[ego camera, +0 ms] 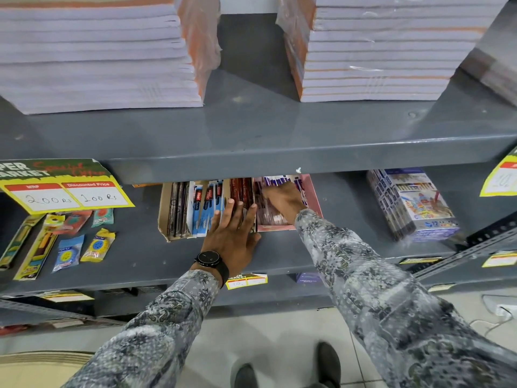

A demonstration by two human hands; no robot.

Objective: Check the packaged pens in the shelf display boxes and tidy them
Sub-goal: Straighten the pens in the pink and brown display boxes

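Patterned sleeves (pixel 377 289) are extended toward the pink display box (pixel 313 197) on the grey shelf (pixel 279 247). Right hand (pixel 282 201) is sunk among that box's purple pen packs (pixel 268 214); grip cannot be told. Left hand (pixel 232 233), flat and open, is pressed against the maroon packs (pixel 242 193) just left. Cardboard box (pixel 165 214) further left holds upright blue packs (pixel 205 203). Tidying is judged midway.

Notebook stacks (pixel 98 60) on upper shelf – yellow price sign (pixel 67 189) left, crayon boxes (pixel 411 205) right.
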